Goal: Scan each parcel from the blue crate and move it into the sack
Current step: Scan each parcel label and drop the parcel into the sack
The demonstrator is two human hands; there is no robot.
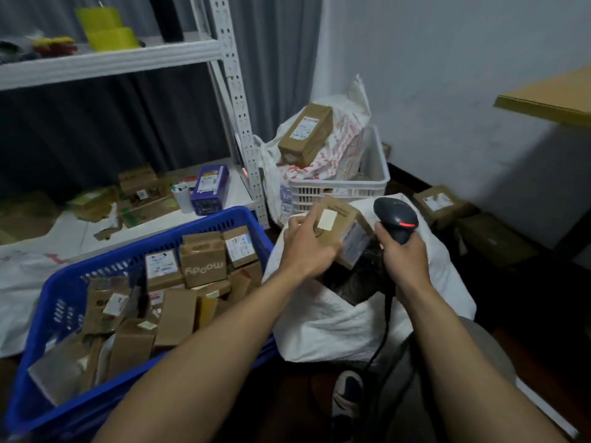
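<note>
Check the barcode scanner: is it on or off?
On. A red bar glows on the head of the barcode scanner, gripped by the right hand.

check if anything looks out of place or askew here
Yes. A brown box sits tilted on top of the white bag in the white crate, perched rather than inside. Torn cardboard scraps litter the lower shelf. The parcels in the blue crate lie jumbled at all angles.
</note>
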